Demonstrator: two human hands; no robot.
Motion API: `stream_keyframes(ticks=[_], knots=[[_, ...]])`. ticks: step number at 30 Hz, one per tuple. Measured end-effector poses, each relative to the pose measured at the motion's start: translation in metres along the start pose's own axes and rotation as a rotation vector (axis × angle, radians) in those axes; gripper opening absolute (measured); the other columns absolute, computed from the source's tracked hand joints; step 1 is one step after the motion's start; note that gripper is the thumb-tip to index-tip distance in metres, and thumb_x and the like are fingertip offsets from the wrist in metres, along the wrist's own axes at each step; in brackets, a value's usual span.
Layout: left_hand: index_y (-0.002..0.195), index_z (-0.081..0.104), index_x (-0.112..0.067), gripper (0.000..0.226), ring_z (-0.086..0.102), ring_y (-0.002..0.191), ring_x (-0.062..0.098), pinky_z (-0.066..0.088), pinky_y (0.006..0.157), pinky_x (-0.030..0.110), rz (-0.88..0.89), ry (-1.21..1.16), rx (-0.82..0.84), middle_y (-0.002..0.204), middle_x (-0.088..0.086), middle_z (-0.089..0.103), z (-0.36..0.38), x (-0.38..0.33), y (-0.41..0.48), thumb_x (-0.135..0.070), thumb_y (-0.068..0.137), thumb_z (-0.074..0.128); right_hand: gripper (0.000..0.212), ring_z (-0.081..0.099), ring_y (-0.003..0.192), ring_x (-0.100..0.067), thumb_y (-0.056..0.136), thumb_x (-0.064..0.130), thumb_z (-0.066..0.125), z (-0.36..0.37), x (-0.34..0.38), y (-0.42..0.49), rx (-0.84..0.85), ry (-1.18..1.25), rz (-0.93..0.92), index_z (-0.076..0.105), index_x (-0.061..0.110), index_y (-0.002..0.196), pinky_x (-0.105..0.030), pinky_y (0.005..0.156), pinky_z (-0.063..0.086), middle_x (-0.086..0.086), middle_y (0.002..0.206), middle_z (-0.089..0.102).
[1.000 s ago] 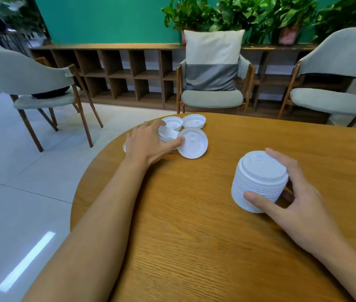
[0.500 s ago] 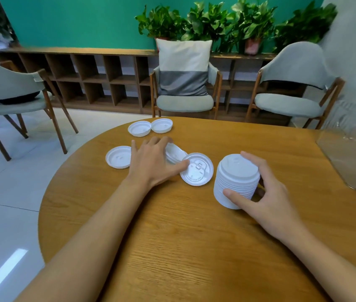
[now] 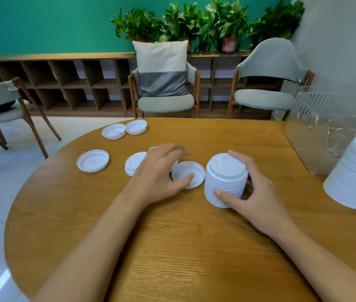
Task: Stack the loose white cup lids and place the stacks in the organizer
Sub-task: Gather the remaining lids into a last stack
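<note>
Though round, wooden table [image 3: 194, 247]; teal wall [image 3: 53, 25].

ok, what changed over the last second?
The left hand has dragged a few loose lids away from the two far lids and up beside the lid stack; its thumb now rests in one lid. The right hand grips the stack as before.
</note>
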State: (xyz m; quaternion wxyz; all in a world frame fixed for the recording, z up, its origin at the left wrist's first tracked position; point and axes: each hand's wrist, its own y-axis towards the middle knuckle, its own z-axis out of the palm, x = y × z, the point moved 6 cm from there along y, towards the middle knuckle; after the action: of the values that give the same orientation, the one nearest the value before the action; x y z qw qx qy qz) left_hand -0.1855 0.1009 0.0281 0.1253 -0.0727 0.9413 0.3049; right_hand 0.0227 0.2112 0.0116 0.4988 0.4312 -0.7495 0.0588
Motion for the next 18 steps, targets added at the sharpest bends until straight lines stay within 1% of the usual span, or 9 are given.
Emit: stream_keyframes(ticks=[2, 4, 6, 8, 10, 13, 15, 17, 18], knots=[[0.119, 0.074, -0.025, 0.053, 0.061, 0.117, 0.012, 0.053, 0.095, 0.041, 0.035, -0.037, 0.139, 0.125, -0.011, 0.068, 0.008, -0.005, -0.005, -0.063, 0.083, 0.077, 0.082, 0.049, 0.126, 0.012, 0.073, 0.053, 0.086, 0.0, -0.003, 0.0, 0.002, -0.017, -0.004, 0.042, 0.058, 0.142, -0.027, 0.103, 0.048, 0.047, 0.131, 0.049], [0.117, 0.074, -0.029, 0.053, 0.063, 0.11, 0.01, 0.055, 0.09, 0.039, -0.029, -0.033, 0.222, 0.116, -0.013, 0.071, 0.014, -0.002, -0.006, -0.067, 0.081, 0.076, 0.082, 0.049, 0.124, 0.015, 0.076, 0.046, 0.088, 0.0, -0.005, 0.001, -0.003, -0.037, -0.006, 0.042, 0.058, 0.142, -0.022, 0.101, 0.045, 0.05, 0.129, 0.048], [0.115, 0.077, -0.028, 0.046, 0.066, 0.106, 0.012, 0.053, 0.091, 0.038, -0.031, -0.005, 0.23, 0.111, -0.012, 0.075, 0.014, -0.002, -0.005, -0.061, 0.083, 0.076, 0.083, 0.047, 0.121, 0.02, 0.076, 0.044, 0.088, 0.0, -0.007, 0.002, -0.004, -0.054, -0.002, 0.041, 0.057, 0.143, -0.011, 0.096, 0.041, 0.053, 0.126, 0.046], [0.108, 0.079, -0.025, 0.037, 0.069, 0.099, 0.014, 0.05, 0.094, 0.038, 0.025, 0.026, 0.205, 0.104, -0.012, 0.078, 0.013, -0.008, -0.004, -0.054, 0.087, 0.071, 0.082, 0.044, 0.122, 0.022, 0.076, 0.048, 0.087, 0.001, -0.005, 0.003, -0.003, -0.068, -0.013, 0.04, 0.056, 0.144, -0.004, 0.093, 0.039, 0.053, 0.128, 0.044], [0.105, 0.078, -0.025, 0.032, 0.07, 0.089, 0.014, 0.05, 0.089, 0.039, 0.038, 0.03, 0.192, 0.096, -0.012, 0.078, 0.013, -0.012, -0.002, -0.049, 0.089, 0.064, 0.08, 0.044, 0.128, 0.017, 0.076, 0.058, 0.084, 0.001, -0.003, 0.004, -0.014, -0.06, -0.026, 0.042, 0.055, 0.144, -0.009, 0.098, 0.04, 0.045, 0.136, 0.047], [0.108, 0.072, -0.027, 0.027, 0.066, 0.076, 0.019, 0.053, 0.069, 0.041, -0.038, -0.026, 0.134, 0.081, -0.008, 0.071, 0.008, -0.008, -0.002, -0.045, 0.093, 0.058, 0.07, 0.048, 0.134, 0.007, 0.081, 0.061, 0.077, 0.001, -0.004, 0.004, -0.033, -0.016, -0.028, 0.046, 0.052, 0.143, -0.029, 0.107, 0.047, 0.035, 0.14, 0.052], [0.108, 0.068, -0.026, 0.02, 0.065, 0.077, 0.016, 0.055, 0.069, 0.041, -0.104, -0.131, 0.047, 0.083, -0.008, 0.069, 0.0, -0.006, -0.001, -0.039, 0.094, 0.061, 0.069, 0.049, 0.135, 0.001, 0.08, 0.06, 0.075, 0.001, -0.004, 0.005, -0.05, -0.001, -0.034, 0.048, 0.051, 0.143, -0.039, 0.11, 0.048, 0.031, 0.141, 0.053], [0.107, 0.068, -0.025, 0.013, 0.068, 0.084, 0.01, 0.057, 0.072, 0.028, -0.217, -0.329, -0.079, 0.088, -0.01, 0.073, -0.011, -0.005, -0.001, -0.023, 0.094, 0.072, 0.069, 0.05, 0.136, -0.001, 0.08, 0.058, 0.077, 0.0, -0.004, 0.004, -0.065, 0.012, -0.039, 0.05, 0.049, 0.142, -0.043, 0.11, 0.049, 0.029, 0.142, 0.054], [0.106, 0.069, -0.024, 0.017, 0.07, 0.086, 0.009, 0.057, 0.072, 0.024, -0.286, -0.445, -0.132, 0.089, -0.01, 0.074, -0.016, -0.004, -0.002, -0.016, 0.093, 0.075, 0.069, 0.05, 0.136, -0.001, 0.08, 0.057, 0.079, 0.0, -0.004, 0.004, -0.069, 0.02, -0.038, 0.05, 0.048, 0.142, -0.044, 0.11, 0.049, 0.029, 0.142, 0.054]])
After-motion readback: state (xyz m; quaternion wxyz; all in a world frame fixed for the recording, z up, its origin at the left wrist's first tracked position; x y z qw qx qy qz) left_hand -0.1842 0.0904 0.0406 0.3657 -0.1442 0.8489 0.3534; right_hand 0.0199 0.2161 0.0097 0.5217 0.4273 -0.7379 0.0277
